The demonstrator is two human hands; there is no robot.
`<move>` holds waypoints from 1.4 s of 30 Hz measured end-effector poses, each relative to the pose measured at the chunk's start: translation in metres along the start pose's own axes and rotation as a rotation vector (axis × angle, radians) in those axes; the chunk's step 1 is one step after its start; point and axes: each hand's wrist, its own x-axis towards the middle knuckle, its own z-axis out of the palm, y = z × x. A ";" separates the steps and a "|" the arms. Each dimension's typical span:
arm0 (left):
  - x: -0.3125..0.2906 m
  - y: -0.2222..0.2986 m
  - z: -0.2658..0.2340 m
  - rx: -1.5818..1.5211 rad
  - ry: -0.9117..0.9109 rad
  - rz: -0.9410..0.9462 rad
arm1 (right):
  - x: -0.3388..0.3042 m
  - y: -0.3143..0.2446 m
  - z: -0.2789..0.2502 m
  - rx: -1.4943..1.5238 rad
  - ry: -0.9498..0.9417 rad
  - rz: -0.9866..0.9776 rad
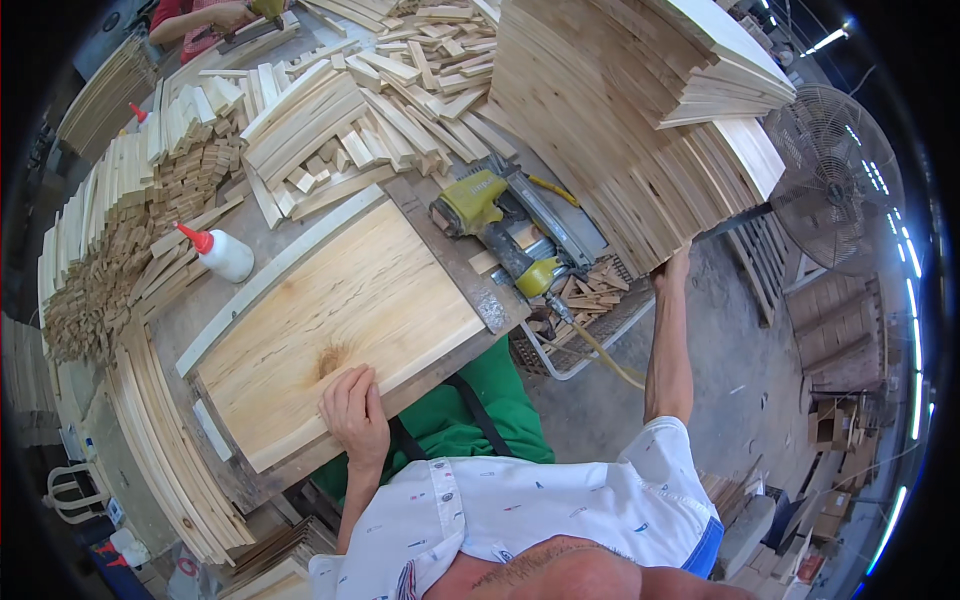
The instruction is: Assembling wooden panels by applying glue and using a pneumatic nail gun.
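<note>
My left hand [355, 412] lies palm-down over the near edge of the knotty wooden panel [345, 320], its fingers extended, close together and lightly curved on the wood; it is loosely open and not closed around anything. That panel lies flat on the workbench [462, 268], right in front of me, with a pale strip [290, 265] along its far side. My left forearm comes up steeply from my shirt. My right arm reaches well out to the side, and my right hand [674, 268] is up at the lower corner of the tall stack of boards [610, 130] — its fingers go out of sight there, so I cannot tell how far closed they are or whether they grip a board.

The stack runs off the top of the view and covers part of the fan [835, 180]. At the upper left another person's hand [228, 16] is cut off by the edge.

Below the nail gun [508, 238], a metal-rimmed basket [567, 376] holds small wood offcuts [590, 296] — the bench hides part of it. The white glue bottle [229, 258] stands tilted-looking near the strip, red-capped; its contents I cannot make out.
</note>
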 end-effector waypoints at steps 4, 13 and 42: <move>0.000 0.001 -0.001 -0.010 -0.007 0.004 | -0.012 0.000 -0.007 0.016 -0.047 -0.046; -0.016 -0.007 -0.025 -0.339 -0.028 -0.188 | -0.111 -0.006 -0.033 -0.192 -0.019 -0.203; -0.028 -0.247 -0.202 0.649 0.228 -0.620 | -0.351 0.100 0.141 -0.556 -1.193 -0.387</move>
